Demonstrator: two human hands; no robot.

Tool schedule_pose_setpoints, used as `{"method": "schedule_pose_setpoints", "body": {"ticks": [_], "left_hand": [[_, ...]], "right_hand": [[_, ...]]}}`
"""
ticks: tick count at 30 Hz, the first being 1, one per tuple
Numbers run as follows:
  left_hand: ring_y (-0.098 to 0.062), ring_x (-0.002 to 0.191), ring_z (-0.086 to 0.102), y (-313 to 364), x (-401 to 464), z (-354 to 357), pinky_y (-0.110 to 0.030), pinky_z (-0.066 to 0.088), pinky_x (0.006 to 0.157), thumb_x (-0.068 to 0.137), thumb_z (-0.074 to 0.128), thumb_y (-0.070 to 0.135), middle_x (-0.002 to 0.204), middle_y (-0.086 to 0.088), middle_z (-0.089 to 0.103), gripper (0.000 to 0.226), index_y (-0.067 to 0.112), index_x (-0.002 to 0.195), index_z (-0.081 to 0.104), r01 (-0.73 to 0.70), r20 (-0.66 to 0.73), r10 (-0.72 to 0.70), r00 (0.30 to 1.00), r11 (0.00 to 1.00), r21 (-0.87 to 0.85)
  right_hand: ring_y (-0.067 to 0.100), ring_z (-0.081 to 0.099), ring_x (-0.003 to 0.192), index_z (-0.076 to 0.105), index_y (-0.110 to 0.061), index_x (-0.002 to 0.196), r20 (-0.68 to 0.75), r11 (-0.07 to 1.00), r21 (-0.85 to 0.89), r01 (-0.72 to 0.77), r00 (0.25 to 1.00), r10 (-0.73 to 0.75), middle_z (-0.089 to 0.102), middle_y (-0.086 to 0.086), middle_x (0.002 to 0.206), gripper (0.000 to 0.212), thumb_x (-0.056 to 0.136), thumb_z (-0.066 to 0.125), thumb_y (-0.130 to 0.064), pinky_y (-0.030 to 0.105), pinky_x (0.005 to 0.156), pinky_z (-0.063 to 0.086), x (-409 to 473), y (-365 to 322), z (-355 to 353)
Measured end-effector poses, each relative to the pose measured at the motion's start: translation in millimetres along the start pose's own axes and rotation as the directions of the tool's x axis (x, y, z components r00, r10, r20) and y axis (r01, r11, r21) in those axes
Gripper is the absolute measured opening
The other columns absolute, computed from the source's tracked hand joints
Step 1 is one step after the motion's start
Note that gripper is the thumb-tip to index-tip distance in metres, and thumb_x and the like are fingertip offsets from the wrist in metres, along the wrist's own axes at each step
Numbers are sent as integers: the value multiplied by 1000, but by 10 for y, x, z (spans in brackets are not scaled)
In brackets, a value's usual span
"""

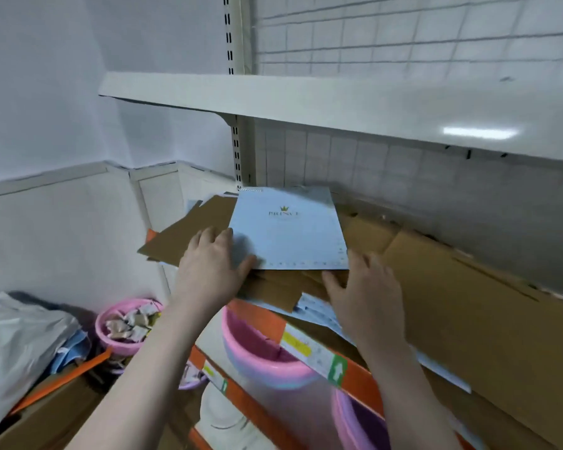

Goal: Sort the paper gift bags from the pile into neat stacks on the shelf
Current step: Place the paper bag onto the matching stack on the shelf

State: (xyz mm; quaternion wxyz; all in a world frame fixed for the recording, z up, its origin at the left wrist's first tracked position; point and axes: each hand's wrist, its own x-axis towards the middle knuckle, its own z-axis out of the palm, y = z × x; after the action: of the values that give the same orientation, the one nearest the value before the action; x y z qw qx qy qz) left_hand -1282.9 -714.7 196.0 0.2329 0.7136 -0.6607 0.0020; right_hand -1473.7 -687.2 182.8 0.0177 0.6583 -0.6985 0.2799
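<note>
A flat pale blue paper gift bag with a gold crown and the word PRINCE lies on brown cardboard sheets on the lower shelf. My left hand rests at the bag's near left corner, thumb on the blue paper and fingers spread along its left edge. Fingers apart, my right hand presses on the cardboard just below the bag's near right corner. More pale blue bags poke out from under the cardboard near the shelf's front edge.
A white upper shelf overhangs the work area, with a wire grid back panel. Below the orange shelf edge sit pink basins. To the left are a pink tub of scraps, a grey plastic bag and a cardboard box.
</note>
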Motion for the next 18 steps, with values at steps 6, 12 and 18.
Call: {"method": "schedule_pose_setpoints", "body": {"ticks": [6, 12, 18], "left_hand": [[-31, 135, 30, -83, 778, 145, -37, 22, 110, 90, 43, 60, 145, -15, 36, 73, 11, 143, 34, -51, 90, 49, 995, 999, 18], [-37, 125, 41, -90, 1205, 370, -43, 35, 101, 84, 34, 73, 134, -22, 44, 86, 8, 140, 30, -48, 256, 43, 966, 999, 11], [-35, 119, 41, -100, 1315, 438, -41, 37, 95, 79, 57, 65, 125, -18, 46, 76, 10, 126, 37, -29, 252, 61, 966, 991, -128]], "right_hand": [[22, 36, 123, 29, -17, 143, 73, 1000, 11, -23, 997, 22, 41, 6, 133, 54, 97, 39, -44, 32, 99, 32, 561, -263, 219], [26, 38, 123, 25, -16, 144, 107, 980, -135, -146, 981, 161, 40, 8, 135, 64, 95, 34, -56, 35, 98, 33, 741, -339, 390], [26, 40, 121, 25, -14, 145, 64, 936, -276, -217, 968, 243, 44, 9, 135, 71, 93, 31, -62, 34, 96, 34, 758, -415, 487]]}}
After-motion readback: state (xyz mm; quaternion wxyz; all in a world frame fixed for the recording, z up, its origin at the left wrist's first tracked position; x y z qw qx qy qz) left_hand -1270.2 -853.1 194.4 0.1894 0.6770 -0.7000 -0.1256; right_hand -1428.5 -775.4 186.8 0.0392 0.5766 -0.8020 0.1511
